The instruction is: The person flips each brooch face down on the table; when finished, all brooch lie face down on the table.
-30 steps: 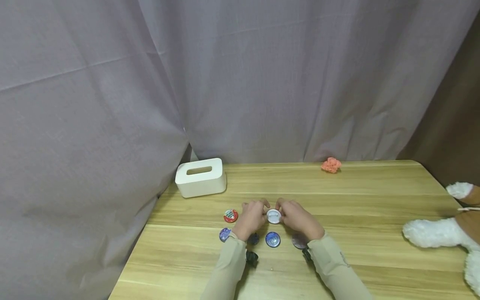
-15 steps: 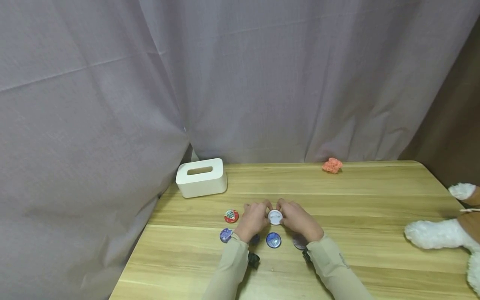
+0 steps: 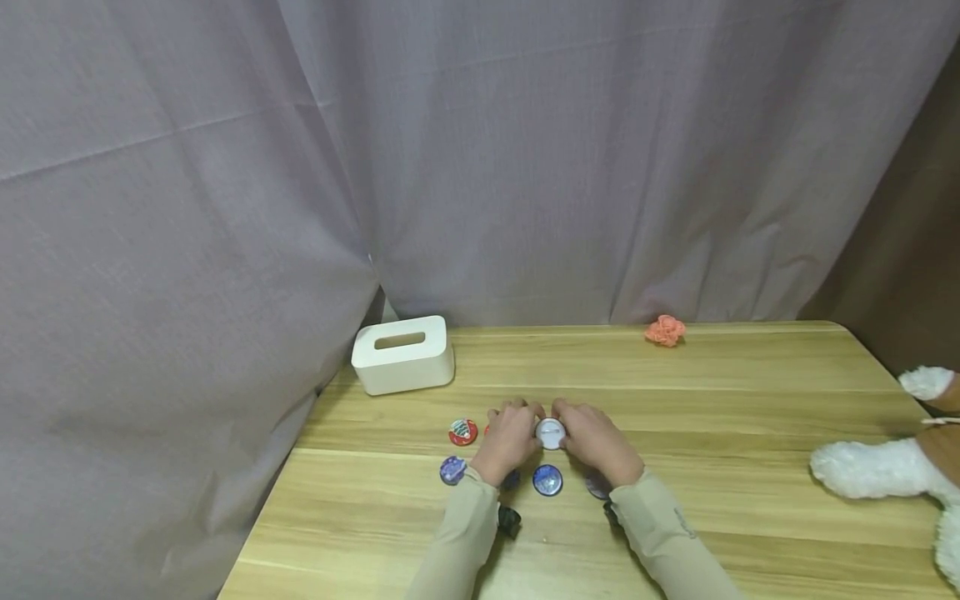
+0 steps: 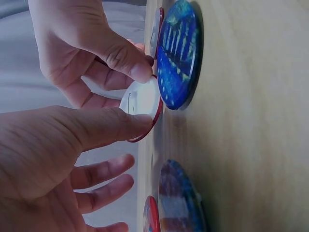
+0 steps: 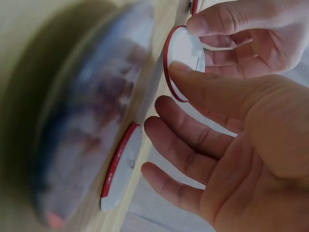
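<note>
A round pin badge [image 3: 551, 433] with a white back and a red rim is held up between both hands, its back facing me. My left hand [image 3: 512, 437] pinches its left edge; in the left wrist view the thumb lies on the white back. On the opposite edge, my right hand [image 3: 596, 437] pinches it between thumb and fingers, with the other fingers spread in the right wrist view. Just below lies a blue badge [image 3: 547, 480]. A dark blue badge [image 3: 512, 480] and a greyish badge [image 3: 597, 484] are partly hidden by the wrists.
Left of the hands lie a red badge with a tree [image 3: 462, 432] and a purple badge [image 3: 453, 471]. Another red-rimmed badge [image 5: 120, 166] lies white side up by the right hand. A white tissue box [image 3: 402, 357], orange flower-like object [image 3: 665, 331] and plush toy [image 3: 870, 468] stand farther off.
The badge between the hands has tilted, showing its pin back more fully than a second ago, and shifted very slightly right. A sliver of red now shows beside the left hand.
</note>
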Motion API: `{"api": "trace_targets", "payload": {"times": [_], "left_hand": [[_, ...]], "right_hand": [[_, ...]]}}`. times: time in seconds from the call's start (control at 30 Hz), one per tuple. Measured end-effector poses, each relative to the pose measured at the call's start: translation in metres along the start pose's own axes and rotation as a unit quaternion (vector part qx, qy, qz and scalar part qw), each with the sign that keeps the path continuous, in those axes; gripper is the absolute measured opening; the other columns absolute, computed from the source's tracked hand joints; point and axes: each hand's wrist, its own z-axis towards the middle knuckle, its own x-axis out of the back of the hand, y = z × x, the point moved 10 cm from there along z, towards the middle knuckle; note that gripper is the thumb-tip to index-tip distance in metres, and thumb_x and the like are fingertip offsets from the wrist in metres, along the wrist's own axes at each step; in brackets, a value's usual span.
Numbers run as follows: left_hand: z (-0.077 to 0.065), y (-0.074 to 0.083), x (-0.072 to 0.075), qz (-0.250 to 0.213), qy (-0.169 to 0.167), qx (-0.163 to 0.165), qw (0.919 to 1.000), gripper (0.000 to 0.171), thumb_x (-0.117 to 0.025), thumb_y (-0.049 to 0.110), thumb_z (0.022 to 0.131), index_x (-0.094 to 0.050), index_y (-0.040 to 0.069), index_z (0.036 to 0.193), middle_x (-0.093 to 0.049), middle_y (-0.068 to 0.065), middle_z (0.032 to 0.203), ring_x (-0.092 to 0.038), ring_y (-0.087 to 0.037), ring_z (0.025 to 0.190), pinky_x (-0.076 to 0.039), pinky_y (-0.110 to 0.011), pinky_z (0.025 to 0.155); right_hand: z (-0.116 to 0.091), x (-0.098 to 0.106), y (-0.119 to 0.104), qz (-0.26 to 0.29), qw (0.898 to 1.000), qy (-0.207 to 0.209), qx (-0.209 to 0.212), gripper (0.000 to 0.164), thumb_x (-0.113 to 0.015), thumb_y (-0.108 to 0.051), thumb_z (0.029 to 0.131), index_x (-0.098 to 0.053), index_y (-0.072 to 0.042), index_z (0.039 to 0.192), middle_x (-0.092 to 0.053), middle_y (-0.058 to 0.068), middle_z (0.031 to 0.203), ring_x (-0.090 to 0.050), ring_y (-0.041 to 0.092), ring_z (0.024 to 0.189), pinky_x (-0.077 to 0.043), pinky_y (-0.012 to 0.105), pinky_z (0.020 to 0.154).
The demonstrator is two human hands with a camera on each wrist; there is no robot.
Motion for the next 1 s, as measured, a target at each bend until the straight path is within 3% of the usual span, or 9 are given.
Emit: {"api": "trace_targets", "payload": {"times": [0.17, 0.43, 0.73, 1.0], "left_hand": [[0.003, -0.001, -0.005, 0.007, -0.015, 0.009, 0.9998, 0.029, -0.080, 0.013, 0.077, -0.075, 0.016, 0.106, -0.066, -0.010, 0.110, -0.059, -0.029, 0.101, -0.043, -0.046, 0.077], [-0.001, 0.002, -0.008, -0.002, -0.020, -0.003, 0.9998, 0.019, -0.075, 0.010, 0.084, -0.075, 0.012, 0.102, -0.062, -0.011, 0.109, -0.052, -0.030, 0.100, -0.041, -0.046, 0.077], [-0.003, 0.000, -0.019, -0.012, -0.053, 0.001, 0.9985, 0.016, -0.072, 0.011, 0.088, -0.074, 0.011, 0.104, -0.060, -0.012, 0.116, -0.050, -0.033, 0.105, -0.040, -0.048, 0.080], [-0.002, 0.002, -0.020, -0.001, -0.061, 0.006, 0.9981, 0.018, -0.073, 0.012, 0.089, -0.074, 0.011, 0.106, -0.061, -0.010, 0.118, -0.050, -0.033, 0.108, -0.040, -0.053, 0.084]], "right_hand": [[0.002, 0.001, -0.002, -0.018, 1.000, -0.003, -0.005, 0.027, -0.075, 0.009, 0.074, -0.059, -0.005, 0.090, -0.059, 0.005, 0.074, -0.057, 0.025, 0.067, -0.046, 0.043, 0.060], [0.004, -0.010, -0.001, -0.055, 0.998, -0.034, -0.022, 0.021, -0.074, 0.009, 0.073, -0.064, 0.000, 0.089, -0.056, 0.013, 0.081, -0.055, 0.032, 0.077, -0.050, 0.048, 0.067], [0.002, -0.019, 0.009, -0.054, 0.992, -0.073, -0.085, 0.019, -0.074, 0.004, 0.077, -0.066, -0.003, 0.093, -0.054, 0.015, 0.092, -0.050, 0.034, 0.087, -0.048, 0.053, 0.072], [0.001, -0.019, 0.007, -0.050, 0.993, -0.078, -0.077, 0.024, -0.073, 0.005, 0.079, -0.066, 0.000, 0.102, -0.055, 0.016, 0.096, -0.049, 0.036, 0.092, -0.044, 0.058, 0.078]]}}
